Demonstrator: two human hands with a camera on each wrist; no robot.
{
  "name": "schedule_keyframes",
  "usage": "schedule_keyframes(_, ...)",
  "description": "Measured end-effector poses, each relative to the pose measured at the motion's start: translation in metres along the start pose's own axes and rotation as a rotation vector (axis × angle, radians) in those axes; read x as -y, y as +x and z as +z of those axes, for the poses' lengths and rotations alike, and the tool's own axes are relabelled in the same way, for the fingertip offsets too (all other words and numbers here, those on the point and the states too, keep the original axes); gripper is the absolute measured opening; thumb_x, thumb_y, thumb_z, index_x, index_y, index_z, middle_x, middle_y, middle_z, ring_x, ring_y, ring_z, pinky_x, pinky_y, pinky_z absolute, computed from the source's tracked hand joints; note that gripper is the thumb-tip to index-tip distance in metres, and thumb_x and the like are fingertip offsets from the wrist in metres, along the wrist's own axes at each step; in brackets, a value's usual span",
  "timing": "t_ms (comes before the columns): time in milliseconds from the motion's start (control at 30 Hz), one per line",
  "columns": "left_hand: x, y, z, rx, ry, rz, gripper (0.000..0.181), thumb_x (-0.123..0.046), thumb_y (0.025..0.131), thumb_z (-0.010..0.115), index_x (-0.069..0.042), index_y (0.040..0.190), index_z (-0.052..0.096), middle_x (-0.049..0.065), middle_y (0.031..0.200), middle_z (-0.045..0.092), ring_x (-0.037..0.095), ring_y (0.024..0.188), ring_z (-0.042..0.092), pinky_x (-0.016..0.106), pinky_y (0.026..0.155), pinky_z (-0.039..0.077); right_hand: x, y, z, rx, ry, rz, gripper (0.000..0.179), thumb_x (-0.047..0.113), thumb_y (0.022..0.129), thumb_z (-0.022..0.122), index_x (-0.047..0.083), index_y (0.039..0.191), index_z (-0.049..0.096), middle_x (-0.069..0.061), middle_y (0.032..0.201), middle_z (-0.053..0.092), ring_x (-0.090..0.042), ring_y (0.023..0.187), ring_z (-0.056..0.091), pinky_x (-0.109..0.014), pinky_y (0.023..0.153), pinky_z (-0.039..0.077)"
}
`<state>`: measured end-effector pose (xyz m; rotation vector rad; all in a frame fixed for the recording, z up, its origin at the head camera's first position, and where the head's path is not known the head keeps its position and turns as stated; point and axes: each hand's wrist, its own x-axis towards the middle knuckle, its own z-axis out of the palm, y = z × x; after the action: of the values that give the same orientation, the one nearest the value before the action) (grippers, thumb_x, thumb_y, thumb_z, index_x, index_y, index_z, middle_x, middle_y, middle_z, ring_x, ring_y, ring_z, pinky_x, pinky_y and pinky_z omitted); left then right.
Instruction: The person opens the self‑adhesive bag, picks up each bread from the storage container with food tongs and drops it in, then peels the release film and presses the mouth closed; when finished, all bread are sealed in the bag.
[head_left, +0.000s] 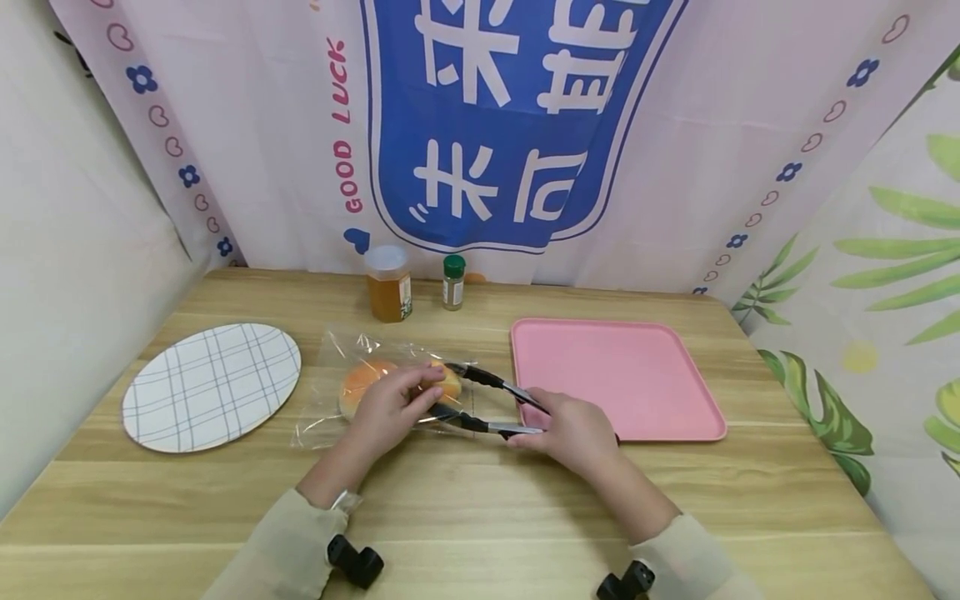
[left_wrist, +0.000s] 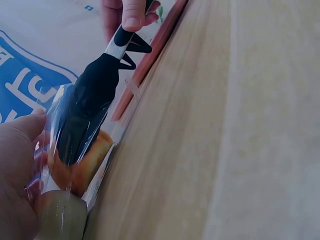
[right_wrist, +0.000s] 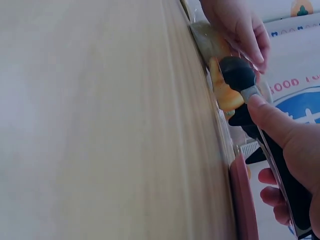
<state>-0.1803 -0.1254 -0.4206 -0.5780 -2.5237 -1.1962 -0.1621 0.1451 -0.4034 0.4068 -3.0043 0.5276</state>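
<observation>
In the head view, a clear plastic bag (head_left: 311,417) lies mid-table with an orange-topped bun (head_left: 362,382) inside. My left hand (head_left: 386,412) grips the bag near its right end, thumb and fingers on the film. My right hand (head_left: 581,429) holds black-and-silver tongs (head_left: 480,423), their two arms spread. The tong heads reach into the bag's right end, around a second, yellowish bread piece (head_left: 451,385). In the left wrist view, the black tong head (left_wrist: 95,90) overlaps this bread (left_wrist: 92,162). The left fingertips are partly hidden behind the film there.
Left of the bag is an oval white checked board (head_left: 213,387). A pink tray (head_left: 615,383) lies to the right, beside my right hand. Behind stand a jar of amber contents (head_left: 388,287) and a small green-capped shaker (head_left: 453,283), near the cloth backdrop (head_left: 285,167).
</observation>
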Motion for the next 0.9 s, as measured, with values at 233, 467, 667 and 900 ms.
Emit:
schedule_keyframes(233,-0.001,0.0,-0.001,0.014,0.005,-0.023,0.021,-0.015,0.089,0.072,-0.011,0.109,0.073,0.006,0.117,0.072,0.013,0.083,0.06,0.02,0.063,0.046,0.007,-0.001,-0.004,0.004,-0.031,-0.016,0.079,0.061,0.066,0.081,0.02,0.131,0.062,-0.003,0.119,0.072,-0.028,0.106,0.069,-0.046,0.084,0.057)
schedule_keyframes(467,-0.001,0.0,-0.002,0.016,0.023,-0.018,0.02,-0.018,0.091,0.07,-0.011,0.109,0.073,0.005,0.119,0.071,0.024,0.115,0.064,0.027,0.071,0.051,-0.003,0.001,-0.01,0.022,-0.033,-0.01,0.082,0.065,0.063,0.081,0.023,0.13,0.061,0.0,0.119,0.071,-0.025,0.104,0.069,-0.045,0.084,0.057)
schedule_keyframes(667,-0.001,0.0,-0.001,0.019,0.027,-0.032,0.021,-0.019,0.091,0.07,-0.01,0.11,0.073,0.006,0.12,0.071,0.027,0.121,0.062,0.029,0.072,0.052,-0.019,-0.002,-0.027,0.067,-0.029,0.002,0.086,0.066,0.066,0.079,0.02,0.135,0.058,-0.004,0.128,0.067,-0.028,0.115,0.065,-0.049,0.092,0.055)
schedule_keyframes(900,-0.001,0.001,-0.001,0.013,0.01,-0.054,0.02,-0.018,0.091,0.07,-0.01,0.109,0.073,0.004,0.117,0.072,0.026,0.121,0.062,0.024,0.068,0.05,-0.059,-0.014,-0.05,0.075,0.056,0.097,0.108,0.073,0.066,0.074,0.006,0.145,0.045,-0.019,0.14,0.056,-0.039,0.127,0.054,-0.056,0.103,0.047)
